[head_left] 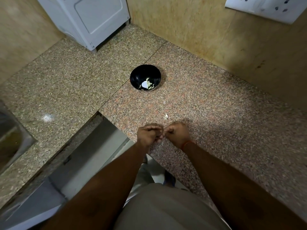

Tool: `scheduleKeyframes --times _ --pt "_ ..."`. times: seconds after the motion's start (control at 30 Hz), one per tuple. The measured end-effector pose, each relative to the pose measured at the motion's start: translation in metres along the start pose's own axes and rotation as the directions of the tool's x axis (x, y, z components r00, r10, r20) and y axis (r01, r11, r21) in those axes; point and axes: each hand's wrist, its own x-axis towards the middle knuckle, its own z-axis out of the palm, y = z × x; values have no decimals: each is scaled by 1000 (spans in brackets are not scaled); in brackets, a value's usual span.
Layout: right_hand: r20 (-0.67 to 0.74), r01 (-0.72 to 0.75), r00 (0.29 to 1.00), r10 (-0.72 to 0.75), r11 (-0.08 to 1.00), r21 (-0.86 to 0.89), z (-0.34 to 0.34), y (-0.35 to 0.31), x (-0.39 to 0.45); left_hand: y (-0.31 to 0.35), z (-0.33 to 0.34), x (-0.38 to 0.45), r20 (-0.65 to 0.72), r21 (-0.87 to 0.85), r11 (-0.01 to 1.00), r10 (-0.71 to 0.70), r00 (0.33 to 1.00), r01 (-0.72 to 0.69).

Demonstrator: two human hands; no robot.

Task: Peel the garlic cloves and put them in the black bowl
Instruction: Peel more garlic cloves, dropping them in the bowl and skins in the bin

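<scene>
- A home kitchen, by the look of it.
- A speckled granite worktop [216,113] runs in an L along beige stone-look walls [191,29].
- A steel sink [11,138] is set into the worktop at the left edge.
- A white appliance [93,19] stands in the corner.
- A white socket plate [265,7] is on the wall.
- A black bowl [145,78] with pale garlic pieces sits on the worktop.

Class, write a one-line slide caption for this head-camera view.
Both hands, left hand and right hand, work a garlic clove together, with peeled pieces already in the black bowl.
</scene>
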Motion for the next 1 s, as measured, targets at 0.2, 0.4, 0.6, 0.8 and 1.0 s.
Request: scheduleKeyframes --times 0.2,0.4,0.6,0.8,1.0 --pt "80 -160 985 154 983 88 7 2 -14 -7 -3 -14 -31 -4 998 -61 998 61" --pt "202 -441 897 392 775 453 8 -8 -22 -4 -4 -19 -52 -54 996 -75 996 72" --pt "220 -401 915 338 816 416 2 -18 -24 -3 -1 -19 -81 -50 996 -72 994 68" --pt "116 -367 930 348 877 310 8 -14 -21 -7 1 -19 -120 -50 994 -103 987 97" --pt "96 -319 947 306 925 205 10 -12 -19 -9 -6 -19 -95 89 988 -115 989 123"
